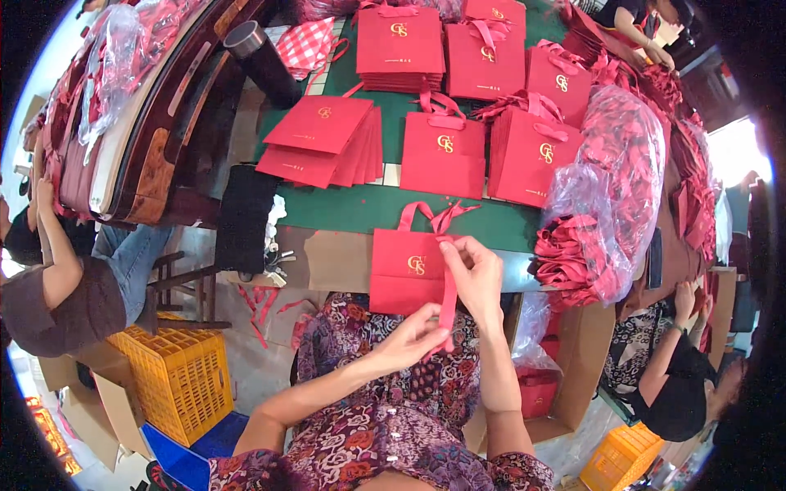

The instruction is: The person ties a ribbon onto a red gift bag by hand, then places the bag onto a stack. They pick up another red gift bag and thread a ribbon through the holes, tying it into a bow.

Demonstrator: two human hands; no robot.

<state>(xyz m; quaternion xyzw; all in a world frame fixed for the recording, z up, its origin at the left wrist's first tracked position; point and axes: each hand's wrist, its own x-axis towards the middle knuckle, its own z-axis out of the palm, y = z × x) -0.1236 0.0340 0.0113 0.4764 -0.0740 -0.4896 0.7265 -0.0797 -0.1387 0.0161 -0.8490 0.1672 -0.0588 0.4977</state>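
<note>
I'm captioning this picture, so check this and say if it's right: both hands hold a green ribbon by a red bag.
Not green: the head view shows a pinkish-red ribbon. The left hand and right hand do hold it by a red bag.

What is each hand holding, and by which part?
A red ribbon: the right hand pinches its upper part, the left hand holds it near the lower end.

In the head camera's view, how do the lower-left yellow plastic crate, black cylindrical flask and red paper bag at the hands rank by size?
Largest to smallest:
1. Yellow plastic crate
2. Red paper bag
3. Black cylindrical flask
</note>
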